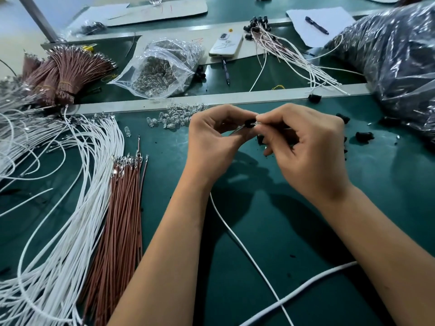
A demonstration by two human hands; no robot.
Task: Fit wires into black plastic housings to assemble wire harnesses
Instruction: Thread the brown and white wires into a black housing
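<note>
Item: wire-to-housing insertion, in progress, above a dark green bench mat (270, 231).

Left hand (211, 140) pinches a small black plastic housing (250, 123) between thumb and curled fingers, held just above the mat. Right hand (308, 149) pinches something small and clear against the housing's right face, probably a terminal or a clear bulb, though this is too small to tell. Thin white wire (244, 250) trails from under the left hand toward the viewer. Stock to the left: loose white wires with metal terminals (77, 175); flat bundle of reddish-brown wires (120, 222). Loose clear glass bulbs (174, 116) lie just beyond the hands; spare black housings (364, 136) to the right. Step judged: seating a part into the housing. Next move calls for straight alignment and a firm push until seated.
</note>
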